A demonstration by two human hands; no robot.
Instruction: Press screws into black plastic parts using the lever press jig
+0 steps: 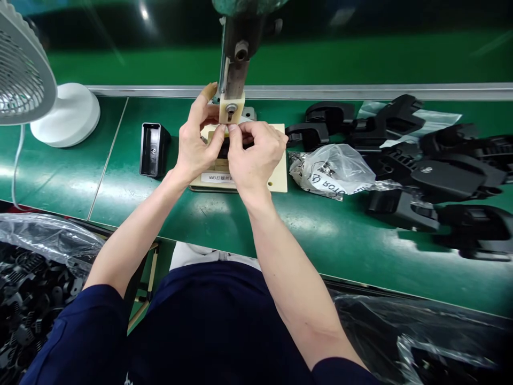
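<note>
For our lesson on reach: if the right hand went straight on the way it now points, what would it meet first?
The right hand would likely meet the cream block first, just ahead of it; depth is unclear, so the left hand might come first.

We see bright light with whitish glare across the surface (340, 246), a bright spot reflected in the glossy far panel (340, 64), the right hand (256, 155) fairly sharp, and black parts (452, 176) smeared at right.

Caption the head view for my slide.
Left hand and right hand at a cream block above a labelled fixture on a green bench.
</note>
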